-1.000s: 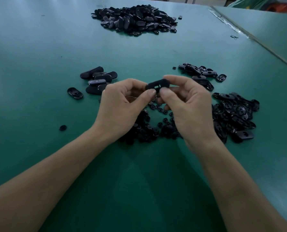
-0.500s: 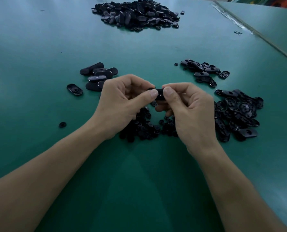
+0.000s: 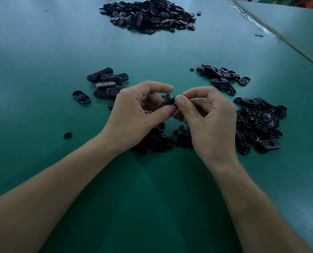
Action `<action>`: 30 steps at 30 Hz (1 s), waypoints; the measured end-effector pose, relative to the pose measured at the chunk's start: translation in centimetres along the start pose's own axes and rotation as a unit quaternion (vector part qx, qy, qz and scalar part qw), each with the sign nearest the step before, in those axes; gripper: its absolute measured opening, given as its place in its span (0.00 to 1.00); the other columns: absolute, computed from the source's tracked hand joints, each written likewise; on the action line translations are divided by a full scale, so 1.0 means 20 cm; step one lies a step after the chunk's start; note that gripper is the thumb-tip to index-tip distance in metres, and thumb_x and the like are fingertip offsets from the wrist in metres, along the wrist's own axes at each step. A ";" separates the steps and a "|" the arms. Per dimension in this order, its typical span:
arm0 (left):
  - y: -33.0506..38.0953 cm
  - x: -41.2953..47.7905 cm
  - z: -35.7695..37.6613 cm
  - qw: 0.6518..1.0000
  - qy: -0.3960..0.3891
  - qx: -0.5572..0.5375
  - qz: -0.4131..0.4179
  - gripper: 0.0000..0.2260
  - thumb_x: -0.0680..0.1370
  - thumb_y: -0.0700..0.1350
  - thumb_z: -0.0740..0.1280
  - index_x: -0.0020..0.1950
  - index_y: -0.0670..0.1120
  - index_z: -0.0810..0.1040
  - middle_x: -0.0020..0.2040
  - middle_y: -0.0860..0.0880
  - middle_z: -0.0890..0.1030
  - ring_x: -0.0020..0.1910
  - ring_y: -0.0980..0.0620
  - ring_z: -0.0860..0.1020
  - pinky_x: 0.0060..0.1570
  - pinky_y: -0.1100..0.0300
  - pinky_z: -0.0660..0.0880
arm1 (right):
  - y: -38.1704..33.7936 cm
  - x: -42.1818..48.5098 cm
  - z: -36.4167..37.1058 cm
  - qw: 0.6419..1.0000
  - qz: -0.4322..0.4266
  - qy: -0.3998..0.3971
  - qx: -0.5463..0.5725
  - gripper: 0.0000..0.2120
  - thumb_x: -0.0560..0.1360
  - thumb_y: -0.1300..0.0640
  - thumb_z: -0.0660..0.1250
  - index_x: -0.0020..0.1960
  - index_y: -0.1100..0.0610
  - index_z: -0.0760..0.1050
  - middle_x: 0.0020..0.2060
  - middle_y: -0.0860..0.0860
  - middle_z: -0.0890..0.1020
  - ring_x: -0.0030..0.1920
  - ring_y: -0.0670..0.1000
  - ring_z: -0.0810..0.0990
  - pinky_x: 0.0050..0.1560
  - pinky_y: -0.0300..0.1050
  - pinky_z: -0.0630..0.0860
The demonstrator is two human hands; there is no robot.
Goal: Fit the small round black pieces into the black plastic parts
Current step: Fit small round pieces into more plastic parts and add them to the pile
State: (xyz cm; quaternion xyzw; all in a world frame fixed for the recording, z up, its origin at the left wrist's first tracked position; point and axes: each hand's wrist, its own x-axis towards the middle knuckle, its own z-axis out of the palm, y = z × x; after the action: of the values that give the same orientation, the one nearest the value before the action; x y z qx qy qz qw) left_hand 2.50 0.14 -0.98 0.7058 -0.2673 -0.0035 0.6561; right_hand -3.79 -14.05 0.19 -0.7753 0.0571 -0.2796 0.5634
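Both hands meet over the middle of the green table (image 3: 42,52). My left hand (image 3: 135,114) and my right hand (image 3: 207,115) pinch one black oval plastic part (image 3: 168,102) between thumbs and fingers; most of it is hidden by the fingertips. Under the hands lies a heap of small round black pieces (image 3: 163,139). One stray round piece (image 3: 67,135) lies to the left. Whether a round piece sits in the held part cannot be seen.
A group of oval parts (image 3: 106,83) lies behind my left hand, a loose pile of open shells (image 3: 258,125) to the right, a smaller cluster (image 3: 221,77) behind it, and a big heap (image 3: 148,15) at the far edge. A table seam (image 3: 280,39) runs at upper right.
The held part went from raised and lengthwise between the fingertips to lower and nearly covered by both thumbs. The hands drew closer together, then shifted slightly.
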 end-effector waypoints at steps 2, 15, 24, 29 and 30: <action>0.00 0.01 0.00 1.000 0.011 0.006 0.005 0.12 0.76 0.39 0.73 0.57 0.51 0.81 0.39 0.55 0.81 0.33 0.60 0.76 0.34 0.65 0.76 | 0.00 0.00 0.00 0.998 -0.016 0.004 -0.057 0.02 0.78 0.54 0.70 0.47 0.48 0.79 0.36 0.43 0.84 0.40 0.43 0.83 0.44 0.37 0.78; -0.03 0.03 -0.01 0.996 0.085 -0.021 0.010 0.10 0.78 0.39 0.71 0.56 0.52 0.79 0.37 0.54 0.81 0.37 0.55 0.80 0.39 0.61 0.79 | 0.00 -0.01 0.03 0.916 -0.043 -0.154 -0.368 0.08 0.76 0.46 0.71 0.50 0.48 0.83 0.43 0.48 0.79 0.50 0.52 0.74 0.53 0.48 0.72; -0.01 0.03 -0.01 0.995 0.090 -0.008 0.028 0.07 0.77 0.46 0.71 0.50 0.59 0.81 0.32 0.48 0.77 0.35 0.43 0.75 0.40 0.40 0.76 | -0.01 -0.02 0.03 0.964 -0.055 -0.113 -0.235 0.04 0.81 0.57 0.64 0.46 0.54 0.72 0.34 0.42 0.75 0.35 0.46 0.72 0.38 0.46 0.70; -0.01 0.03 -0.01 0.993 0.109 -0.029 0.028 0.05 0.75 0.49 0.71 0.43 0.58 0.78 0.34 0.53 0.80 0.34 0.44 0.76 0.42 0.42 0.77 | -0.02 -0.04 0.02 0.971 -0.065 -0.092 -0.209 0.04 0.77 0.58 0.68 0.44 0.53 0.75 0.34 0.43 0.78 0.37 0.46 0.76 0.37 0.38 0.72; -0.01 0.03 -0.01 0.993 0.114 -0.025 0.030 0.05 0.75 0.48 0.71 0.42 0.57 0.77 0.34 0.55 0.80 0.34 0.49 0.76 0.41 0.45 0.77 | -0.02 -0.04 0.02 0.972 -0.067 -0.088 -0.205 0.04 0.75 0.60 0.69 0.44 0.53 0.76 0.34 0.43 0.79 0.37 0.45 0.77 0.37 0.35 0.72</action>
State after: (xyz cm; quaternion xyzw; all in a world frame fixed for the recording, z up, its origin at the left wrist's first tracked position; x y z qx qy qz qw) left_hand 3.08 0.10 -0.99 0.6767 -0.2116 0.0894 0.6995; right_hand -4.33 -13.27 0.24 -0.8980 0.0118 -0.2299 0.3750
